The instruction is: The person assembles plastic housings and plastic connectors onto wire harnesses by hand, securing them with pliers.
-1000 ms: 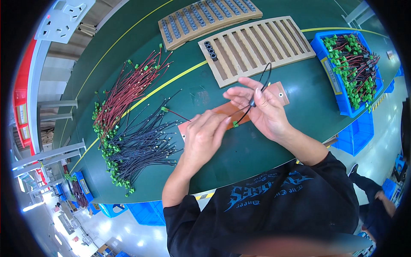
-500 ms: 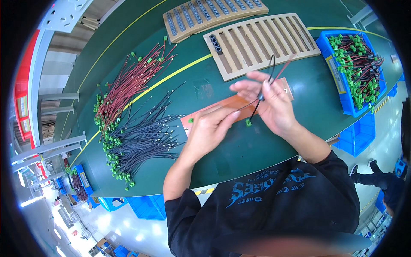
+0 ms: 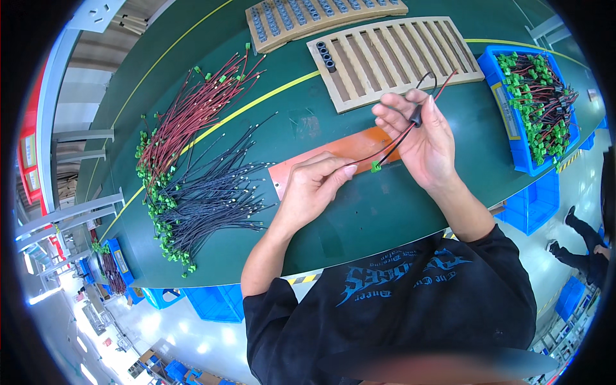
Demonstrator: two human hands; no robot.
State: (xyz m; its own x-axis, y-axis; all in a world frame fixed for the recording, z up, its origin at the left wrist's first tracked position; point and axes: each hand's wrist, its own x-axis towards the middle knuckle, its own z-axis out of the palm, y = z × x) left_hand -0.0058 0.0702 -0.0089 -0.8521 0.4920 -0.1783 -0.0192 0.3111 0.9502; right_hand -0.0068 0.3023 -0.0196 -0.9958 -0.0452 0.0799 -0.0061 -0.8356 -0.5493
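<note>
My left hand pinches a thin dark wire between thumb and forefinger. At its upper right, my right hand holds a small black ring between thumb and fingers, its other fingers loosely curled. A black wire and a red wire pass through the ring, and their ends stick out above it, the black one bent in a loop. A green connector hangs on the black wire below. Under the hands lies an orange-brown strip.
Red wires and black wires with green connectors lie piled at left. Beyond the hands is a slotted wooden tray with several black rings. Behind it sits a second filled tray. A blue bin of wired parts stands right.
My right hand has moved up and right with the ring and wires, and more wire shows between the hands. My left hand has hardly moved.
</note>
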